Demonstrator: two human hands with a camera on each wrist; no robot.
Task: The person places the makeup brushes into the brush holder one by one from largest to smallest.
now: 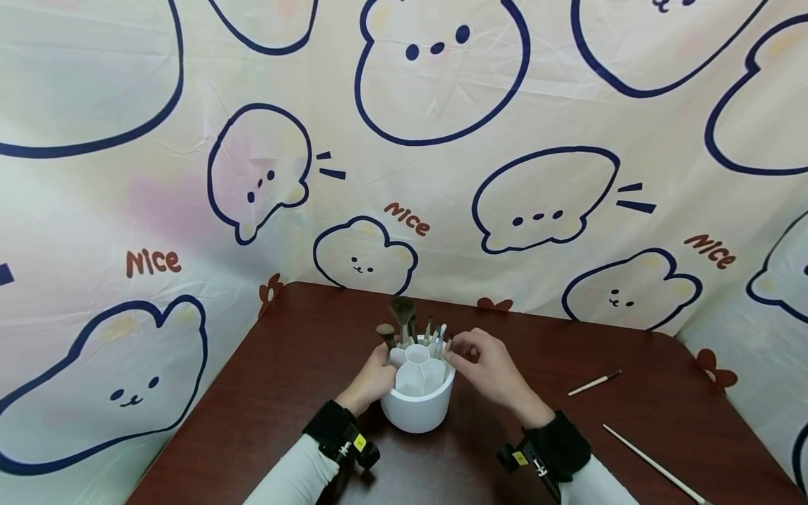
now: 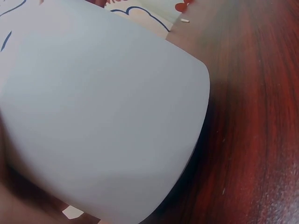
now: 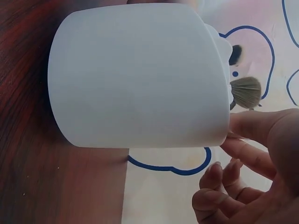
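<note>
A white round brush holder [image 1: 416, 412] with inner compartments stands on the table, makeup brushes in its rear sections. Largest among them is a fluffy dark-haired brush [image 1: 402, 308]; a shorter dark-tipped brush [image 1: 385, 332] leans left. My left hand [image 1: 371, 382] grips the holder's left side, thumb over the rim. At the right rim, my right hand [image 1: 489, 366] pinches a slim makeup brush [image 1: 449, 344] between thumb and index finger. The right wrist view shows the other fingers [image 3: 210, 200] curled loosely beside the holder's wall [image 3: 140, 79]. That wall [image 2: 107, 107] fills most of the left wrist view.
On the dark brown tabletop [image 1: 284, 365], a short brush [image 1: 593, 383] lies to the right. A longer thin pale stick [image 1: 653, 463] lies nearer the front right. Behind the table hangs a pale cloth [image 1: 442, 175] printed with cartoon animals.
</note>
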